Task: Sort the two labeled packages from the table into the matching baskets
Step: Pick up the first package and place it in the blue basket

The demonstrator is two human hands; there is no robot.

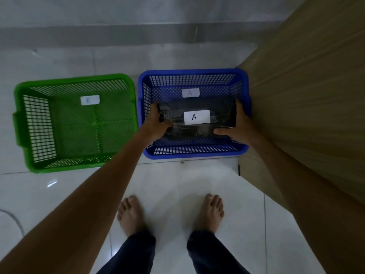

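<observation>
Head view — we grip the black plastic-wrapped package labelled A (197,115) with our left hand (157,123) and right hand (237,127), inside the blue perforated plastic basket (194,153) — green perforated plastic basket (25,115) beside.

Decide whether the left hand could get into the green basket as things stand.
Probably yes, once free. The green basket lies open with nothing in it, beside the left hand, which now grips the black package over the blue basket.

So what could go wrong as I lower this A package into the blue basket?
The black package fills most of the blue basket, so the left hand and right hand could get pinched against its mesh walls. The glossy wrap might slip. The wooden table crowds the right arm.
</observation>
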